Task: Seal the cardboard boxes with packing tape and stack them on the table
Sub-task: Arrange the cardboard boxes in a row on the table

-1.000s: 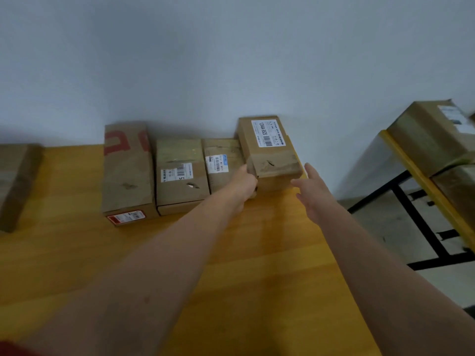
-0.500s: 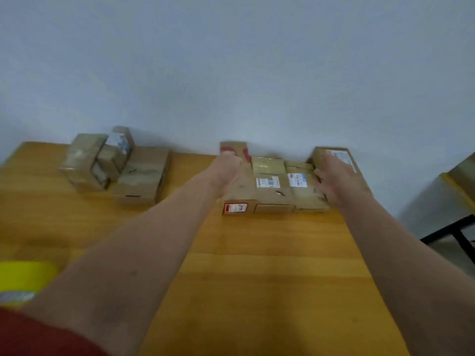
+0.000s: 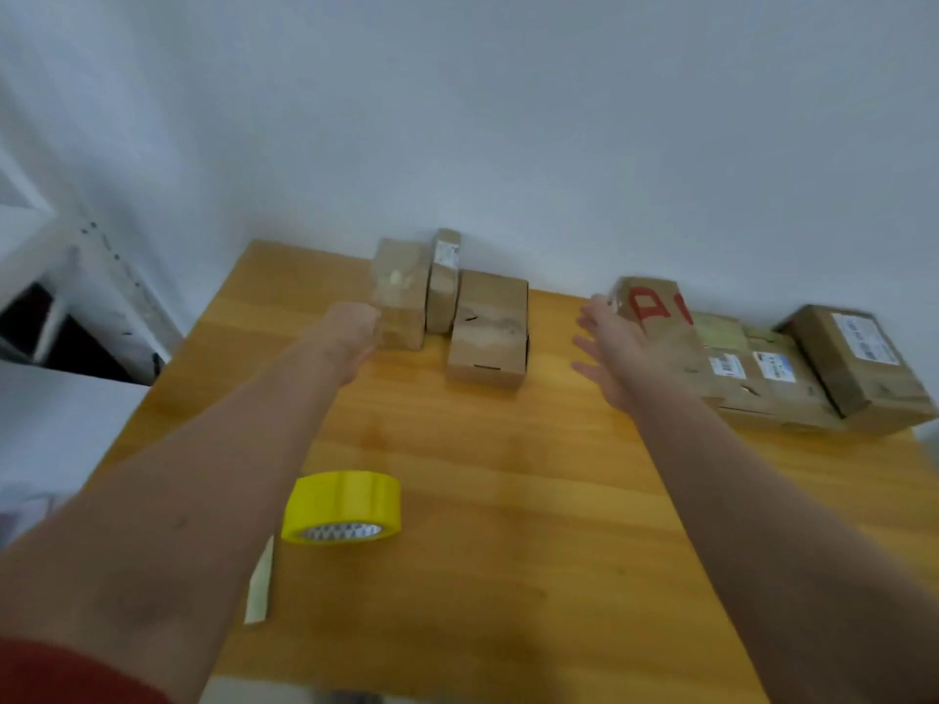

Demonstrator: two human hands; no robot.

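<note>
Left hand [image 3: 350, 333] with fingers curled against the leftmost cardboard box [image 3: 399, 292] near the wall, grip unclear. Right hand [image 3: 622, 350] with fingers spread loose, holding nothing, just before the red-printed box [image 3: 655, 309]. Yellow tape roll [image 3: 341, 503] on the near table [image 3: 533, 525].

A cluster of boxes [image 3: 488, 327] stands just past the left hand [image 3: 350, 335], between it and the right hand [image 3: 627, 350]. A row of boxes [image 3: 762, 378] runs rightward from the right hand (its near end partly behind the fingers). Nearer than the left hand, right of its forearm, tape [image 3: 341, 506] lies on the table [image 3: 508, 500], with a strip [image 3: 259, 584] just left.
</note>
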